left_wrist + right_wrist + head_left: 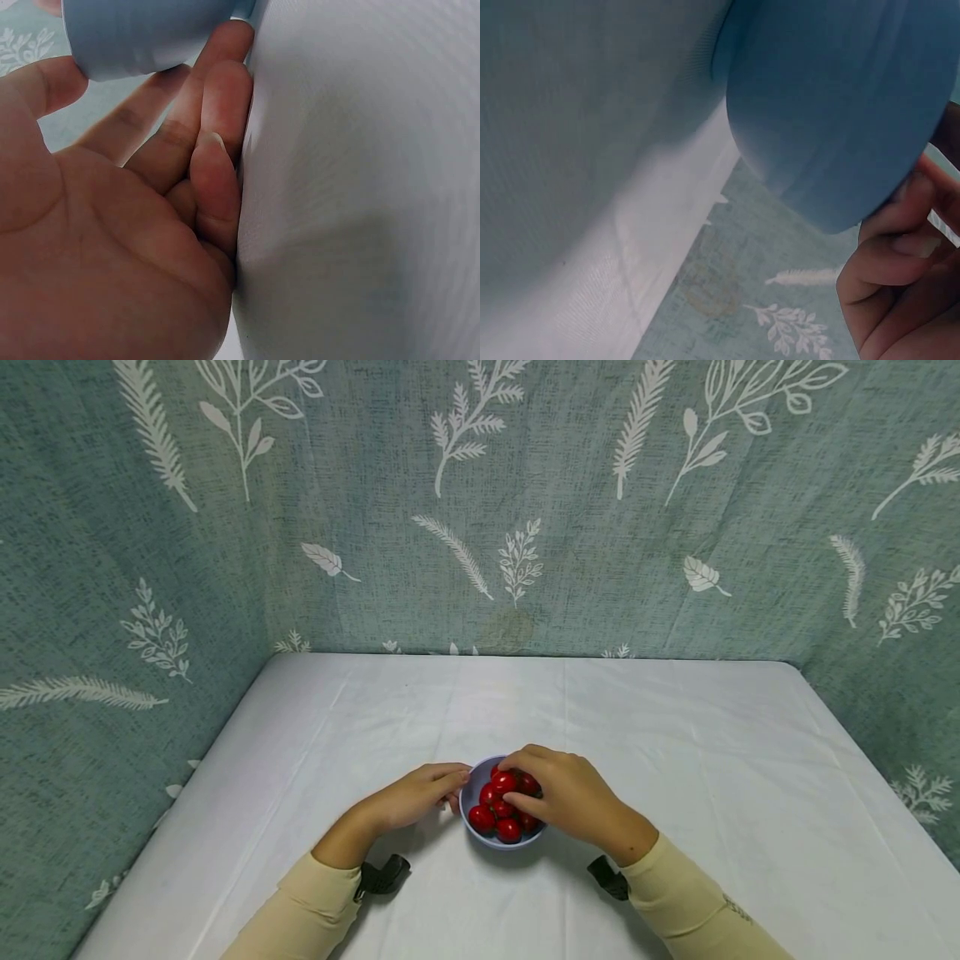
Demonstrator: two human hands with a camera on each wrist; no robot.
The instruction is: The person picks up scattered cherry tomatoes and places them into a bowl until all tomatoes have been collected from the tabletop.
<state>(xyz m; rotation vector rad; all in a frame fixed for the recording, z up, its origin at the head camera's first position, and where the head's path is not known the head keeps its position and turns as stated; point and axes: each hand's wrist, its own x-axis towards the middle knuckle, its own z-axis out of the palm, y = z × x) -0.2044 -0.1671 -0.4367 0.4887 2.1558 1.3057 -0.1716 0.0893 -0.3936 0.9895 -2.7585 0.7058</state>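
Note:
A light blue bowl [467, 827] stands on the white-covered table and contains several shiny red cherry tomatoes [509, 831]. At its left side, my left hand [411, 795] holds the bowl, thumb and fingertips against its rim and outer wall. The left wrist view shows the thumb touching near the rim of the bowl [142, 37], with the lower fingers bent along the tablecloth. From the right, my right hand [573, 795] reaches over the rim, its thumb and forefinger around a cherry tomato [504, 782]. In the right wrist view the bowl [832, 105] hides the fingertips and the tomatoes.
White cloth covers the table [360, 710], creased in places. Green fabric with white leaf prints [360, 485] hangs behind the table and along both sides. A black wrist camera [386, 875] sits under the left wrist, another black camera [607, 877] under the right.

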